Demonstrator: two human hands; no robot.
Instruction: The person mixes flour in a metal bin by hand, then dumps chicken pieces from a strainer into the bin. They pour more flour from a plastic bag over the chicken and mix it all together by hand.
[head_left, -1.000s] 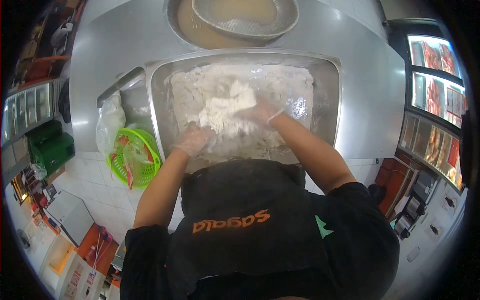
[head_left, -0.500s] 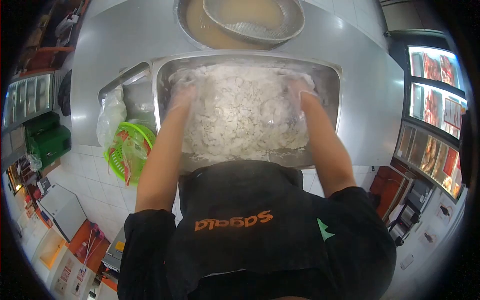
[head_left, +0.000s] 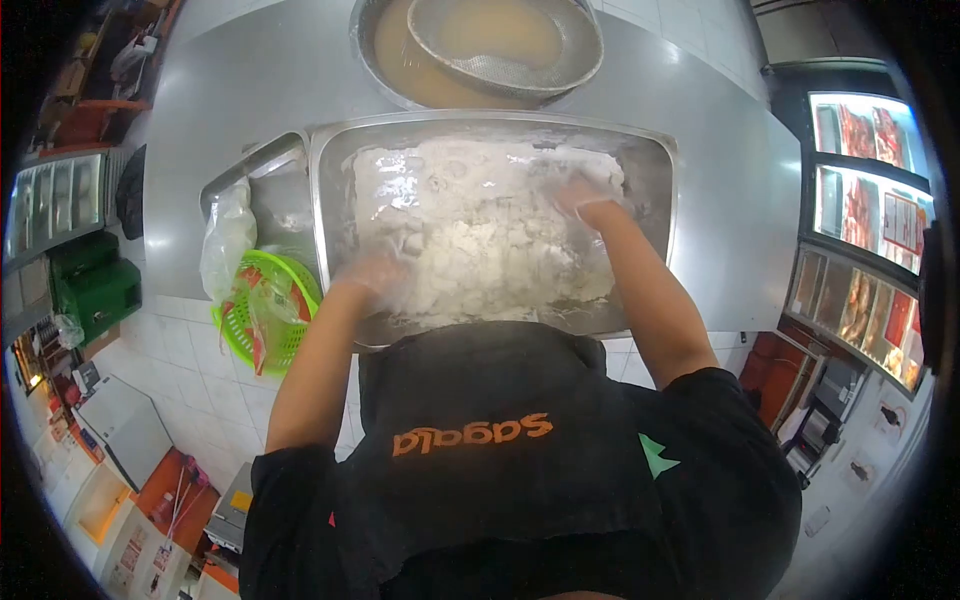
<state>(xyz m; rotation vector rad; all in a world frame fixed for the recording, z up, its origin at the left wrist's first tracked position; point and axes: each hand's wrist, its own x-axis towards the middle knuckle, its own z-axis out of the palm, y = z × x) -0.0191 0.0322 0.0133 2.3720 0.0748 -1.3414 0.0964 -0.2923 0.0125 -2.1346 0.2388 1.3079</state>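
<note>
White flour-like powder with lumpy, coated pieces [head_left: 490,245] fills much of a deep steel tray [head_left: 672,210] in front of me. My left hand [head_left: 378,275], in a clear thin glove, is at the near left part of the heap, blurred by motion. Over the far right part, my right hand [head_left: 582,195], gloved too, touches the powder; its fingers are smeared and partly covered. What either hand may hold cannot be made out. The far strip of the tray shows smoother powder and bare shiny metal patches.
Behind the tray stands a large bowl [head_left: 385,75] of cloudy liquid with a mesh strainer [head_left: 600,50] in it. A smaller steel tray [head_left: 290,150] with a plastic bag [head_left: 228,240] is at the left. Below it sits a green basket [head_left: 235,335] with plastic wrappers.
My left hand has moved toward me from the far left corner, and my right hand slightly inward. The lumpy heap has shifted nearer, exposing smoother powder and metal at the far side.
</note>
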